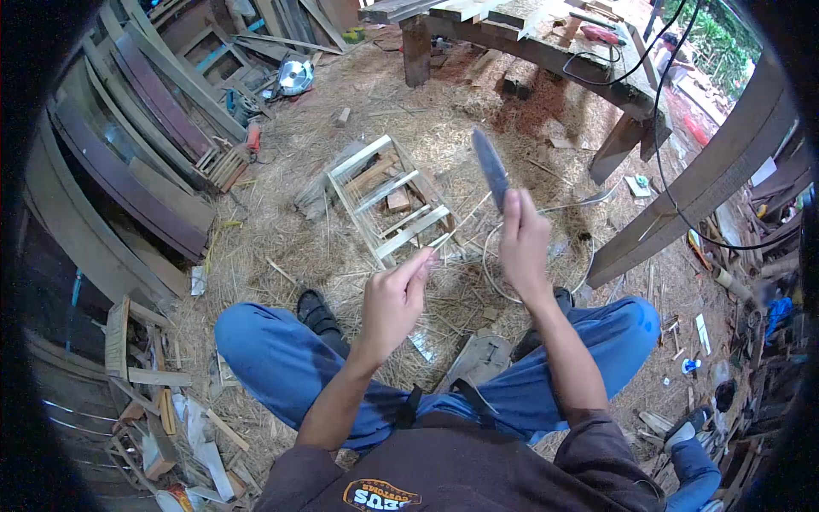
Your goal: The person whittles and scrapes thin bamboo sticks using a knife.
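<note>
a workshop floor (256, 200) thick with shavings and straw-like scraps spreads around the seated person's blue trousers (277, 358). past the knees, the left hand (398, 294) has thumb and fingers pinched together on a thin strip (441, 242), which juts forward from the fingertips. the strip should be light and springy, likely to bend or split if forced; a pinch close to the worked part, clear of the blade, would steady it best. the right hand (523, 235) is closed around the handle of a knife (490, 169), held up just beyond the strip and apart from it. the knife is probably stiff and fairly light, safe to take only by its handle. the strip looks pale and narrow; the blade is broad, dark grey and pointed. farther off lie a slatted wooden frame (414, 230) and a workbench (529, 51).
</note>
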`<move>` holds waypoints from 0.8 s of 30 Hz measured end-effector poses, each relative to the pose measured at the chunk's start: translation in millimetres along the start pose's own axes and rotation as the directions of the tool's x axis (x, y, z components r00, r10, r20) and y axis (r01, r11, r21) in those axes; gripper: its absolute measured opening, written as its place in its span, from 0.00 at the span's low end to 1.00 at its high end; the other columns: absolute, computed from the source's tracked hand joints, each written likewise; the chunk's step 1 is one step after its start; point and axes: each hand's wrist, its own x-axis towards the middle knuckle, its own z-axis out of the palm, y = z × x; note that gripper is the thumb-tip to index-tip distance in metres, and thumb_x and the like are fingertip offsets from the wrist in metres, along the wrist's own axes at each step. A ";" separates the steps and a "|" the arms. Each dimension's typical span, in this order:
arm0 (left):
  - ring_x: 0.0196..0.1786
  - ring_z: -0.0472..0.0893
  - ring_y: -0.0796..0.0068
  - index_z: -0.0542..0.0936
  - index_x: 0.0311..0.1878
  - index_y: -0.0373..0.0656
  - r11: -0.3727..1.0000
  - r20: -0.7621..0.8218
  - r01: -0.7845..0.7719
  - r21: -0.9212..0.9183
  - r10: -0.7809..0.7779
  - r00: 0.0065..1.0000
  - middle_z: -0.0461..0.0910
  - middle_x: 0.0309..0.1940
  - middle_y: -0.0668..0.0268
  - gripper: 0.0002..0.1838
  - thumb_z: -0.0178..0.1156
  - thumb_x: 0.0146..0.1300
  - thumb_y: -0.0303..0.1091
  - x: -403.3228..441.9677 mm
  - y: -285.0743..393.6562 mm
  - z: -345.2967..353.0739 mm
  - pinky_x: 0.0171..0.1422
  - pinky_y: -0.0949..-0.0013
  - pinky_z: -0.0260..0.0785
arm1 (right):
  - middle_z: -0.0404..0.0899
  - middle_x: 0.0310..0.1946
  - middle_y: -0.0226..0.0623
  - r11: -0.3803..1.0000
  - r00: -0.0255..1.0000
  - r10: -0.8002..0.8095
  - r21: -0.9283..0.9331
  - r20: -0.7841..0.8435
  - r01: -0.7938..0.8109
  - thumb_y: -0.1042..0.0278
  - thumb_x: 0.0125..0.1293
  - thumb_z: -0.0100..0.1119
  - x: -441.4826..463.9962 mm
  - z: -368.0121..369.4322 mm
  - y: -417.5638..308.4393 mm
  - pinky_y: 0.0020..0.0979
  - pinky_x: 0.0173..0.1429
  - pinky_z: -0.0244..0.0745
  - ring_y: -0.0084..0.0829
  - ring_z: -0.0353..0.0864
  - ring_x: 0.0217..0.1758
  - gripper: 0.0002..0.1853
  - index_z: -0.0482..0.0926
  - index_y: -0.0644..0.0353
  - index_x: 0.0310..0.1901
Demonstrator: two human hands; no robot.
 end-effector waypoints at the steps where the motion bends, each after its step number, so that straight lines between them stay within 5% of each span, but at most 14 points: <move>1: 0.36 0.88 0.52 0.85 0.55 0.41 1.000 0.004 -0.003 0.013 0.003 1.000 0.88 0.38 0.51 0.12 0.59 0.73 0.31 1.6 2.5 -1.2 0.39 0.59 0.79 | 0.74 0.18 0.53 0.999 0.999 -0.033 -0.011 0.006 0.033 0.60 0.82 0.44 -7.0 5.2 3.9 0.48 0.25 0.68 0.55 0.78 0.21 0.17 0.75 0.61 0.37; 4: 0.37 0.88 0.52 0.85 0.55 0.41 0.999 -0.012 -0.004 0.053 0.005 1.000 0.88 0.38 0.52 0.12 0.59 0.73 0.30 -2.0 0.7 -1.7 0.39 0.59 0.79 | 0.72 0.17 0.51 0.986 0.990 -0.142 -0.090 0.013 0.142 0.59 0.82 0.43 -34.0 16.8 15.9 0.48 0.24 0.67 0.54 0.76 0.19 0.17 0.74 0.61 0.37; 7: 0.22 0.79 0.75 0.84 0.56 0.36 0.999 -0.029 -0.046 -0.003 0.046 0.999 0.89 0.37 0.54 0.13 0.59 0.74 0.29 -3.5 -0.8 -3.3 0.29 0.69 0.71 | 0.72 0.16 0.51 0.982 0.983 -0.179 -0.070 -0.028 0.177 0.59 0.83 0.43 -13.7 6.9 14.6 0.47 0.24 0.67 0.53 0.75 0.18 0.18 0.73 0.61 0.36; 10: 0.39 0.89 0.53 0.85 0.55 0.40 0.996 -0.035 -0.079 0.029 0.080 0.996 0.88 0.39 0.54 0.12 0.59 0.72 0.29 -2.7 0.3 -3.8 0.41 0.60 0.80 | 0.71 0.16 0.49 1.000 1.000 -0.017 -0.011 0.024 0.017 0.58 0.83 0.42 -4.6 -1.8 7.2 0.44 0.23 0.66 0.49 0.74 0.16 0.19 0.73 0.62 0.35; 11: 0.39 0.89 0.54 0.85 0.55 0.40 0.997 -0.032 -0.062 0.037 0.063 0.997 0.88 0.39 0.54 0.12 0.59 0.72 0.29 -5.3 -0.4 -3.4 0.42 0.60 0.80 | 0.72 0.16 0.48 0.999 0.996 0.032 -0.008 0.078 -0.031 0.58 0.83 0.42 -11.8 -4.8 7.8 0.43 0.23 0.66 0.48 0.74 0.16 0.20 0.72 0.62 0.35; 12: 0.40 0.89 0.54 0.85 0.55 0.40 0.998 -0.029 -0.051 0.046 0.052 0.998 0.88 0.40 0.54 0.12 0.60 0.72 0.28 -5.7 -1.9 -4.3 0.42 0.60 0.80 | 0.72 0.16 0.47 0.984 0.986 -0.143 -0.093 0.081 0.151 0.57 0.83 0.42 -28.6 9.6 20.3 0.43 0.23 0.66 0.46 0.75 0.17 0.20 0.73 0.62 0.35; 13: 0.40 0.89 0.54 0.85 0.55 0.40 0.997 -0.028 -0.045 0.057 0.046 0.999 0.88 0.40 0.54 0.12 0.60 0.71 0.28 -4.4 -2.7 -4.2 0.43 0.61 0.80 | 0.71 0.16 0.48 0.986 0.987 -0.163 -0.035 -0.008 0.163 0.58 0.83 0.42 -34.2 18.4 17.1 0.43 0.24 0.67 0.47 0.75 0.17 0.19 0.74 0.62 0.36; 16: 0.29 0.86 0.71 0.85 0.55 0.35 0.997 -0.051 -0.074 -0.012 0.073 0.996 0.89 0.40 0.54 0.12 0.61 0.72 0.28 -3.8 -4.9 -5.5 0.34 0.70 0.74 | 0.72 0.18 0.52 0.994 0.995 -0.097 -0.055 -0.016 0.096 0.60 0.83 0.43 -10.6 2.8 8.8 0.49 0.28 0.69 0.55 0.77 0.21 0.17 0.75 0.61 0.39; 18: 0.31 0.88 0.70 0.85 0.55 0.35 0.992 -0.063 -0.125 0.007 0.125 0.990 0.89 0.41 0.53 0.12 0.61 0.72 0.28 -3.2 -8.2 -4.4 0.35 0.70 0.75 | 0.73 0.18 0.54 0.999 0.998 0.040 -0.013 -0.047 -0.041 0.60 0.82 0.43 3.7 -9.5 -1.5 0.51 0.30 0.68 0.58 0.77 0.23 0.16 0.75 0.62 0.39; 22: 0.39 0.89 0.54 0.86 0.54 0.41 0.991 0.003 -0.038 0.129 0.038 0.999 0.88 0.39 0.53 0.12 0.60 0.71 0.30 -5.3 -6.2 -9.3 0.42 0.61 0.81 | 0.70 0.18 0.53 0.995 0.992 -0.098 -0.008 0.077 0.099 0.57 0.83 0.43 -31.6 17.3 16.0 0.46 0.27 0.65 0.53 0.76 0.20 0.19 0.74 0.64 0.38; 24: 0.38 0.89 0.54 0.86 0.54 0.41 0.999 -0.016 -0.030 0.044 0.031 0.999 0.88 0.39 0.53 0.12 0.61 0.71 0.31 -3.1 -4.5 -6.3 0.41 0.60 0.81 | 0.70 0.19 0.54 0.999 1.000 -0.015 0.041 0.005 0.015 0.57 0.83 0.42 -7.1 5.7 17.0 0.46 0.28 0.65 0.54 0.76 0.21 0.19 0.74 0.64 0.39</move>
